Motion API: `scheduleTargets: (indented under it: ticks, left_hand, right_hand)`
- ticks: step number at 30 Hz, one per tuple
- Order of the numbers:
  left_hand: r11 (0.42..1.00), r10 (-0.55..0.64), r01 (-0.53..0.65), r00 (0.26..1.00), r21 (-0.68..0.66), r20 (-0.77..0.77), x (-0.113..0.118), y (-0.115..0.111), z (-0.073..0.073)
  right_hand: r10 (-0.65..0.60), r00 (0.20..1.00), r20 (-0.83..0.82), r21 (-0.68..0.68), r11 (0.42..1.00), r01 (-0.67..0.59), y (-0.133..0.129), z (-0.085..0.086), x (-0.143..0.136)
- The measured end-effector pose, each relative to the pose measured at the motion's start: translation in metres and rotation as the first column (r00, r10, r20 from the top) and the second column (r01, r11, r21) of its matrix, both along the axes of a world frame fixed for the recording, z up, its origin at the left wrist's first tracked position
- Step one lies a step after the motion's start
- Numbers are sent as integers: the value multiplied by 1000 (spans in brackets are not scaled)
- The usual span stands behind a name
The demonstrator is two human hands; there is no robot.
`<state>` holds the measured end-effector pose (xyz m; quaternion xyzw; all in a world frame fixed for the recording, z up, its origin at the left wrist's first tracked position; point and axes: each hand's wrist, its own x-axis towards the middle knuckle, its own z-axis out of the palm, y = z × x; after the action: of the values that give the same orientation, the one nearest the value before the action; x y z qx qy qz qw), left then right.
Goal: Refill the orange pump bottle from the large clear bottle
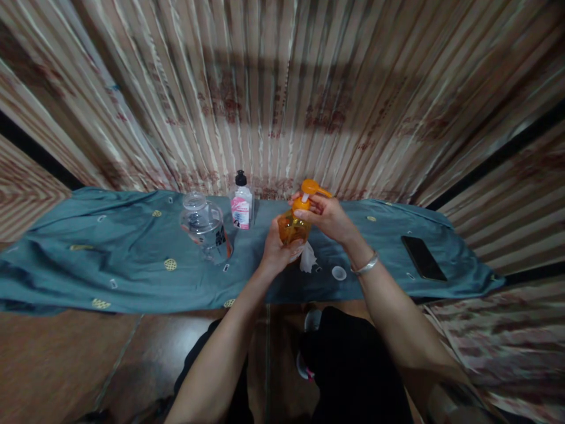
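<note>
An amber pump bottle [288,228] is held above the cloth, slightly tilted. My left hand [282,250] wraps round its lower body. My right hand [329,217] closes on the orange pump top [309,188] at the neck, its spout pointing right. Just under the bottle, a crumpled white tissue [308,258] partly shows. To the right of it lies a small round white cap [339,272]. Left of my hands stand a clear plastic jar [205,227] without a lid and a clear bottle [241,203] with a pink label and black cap.
A teal patterned cloth [136,253] covers the narrow table. At the right end lies a black phone [424,258]. A pleated striped curtain [273,88] hangs close behind the table, and dark bars run along both sides.
</note>
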<state>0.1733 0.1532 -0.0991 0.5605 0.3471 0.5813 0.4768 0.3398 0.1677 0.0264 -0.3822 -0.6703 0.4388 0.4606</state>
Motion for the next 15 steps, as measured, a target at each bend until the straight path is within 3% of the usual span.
scheduleTargets:
  ticks: [2,5,7,12,15]
  left_hand:
    - [1000,6,-6,1000,1,-3,0,0,0]
    - [1000,15,-15,1000,2,-3,-1,0,0]
    - [1000,17,-17,1000,3,-3,-2,0,0]
    - [1000,23,-23,1000,4,11,-2,0,0]
    - [1000,17,-16,999,-4,32,0,0,0]
  right_hand:
    - [-123,992,7,53,991,122,-3,-8,-7]
    - [-373,926,56,147,921,362,-9,-18,-16]
    - [-429,900,72,172,894,413,-14,-20,-19]
    - [-177,983,-48,85,980,181,-17,-6,-13]
    - [-38,998,-41,14,999,39,-15,2,-6]
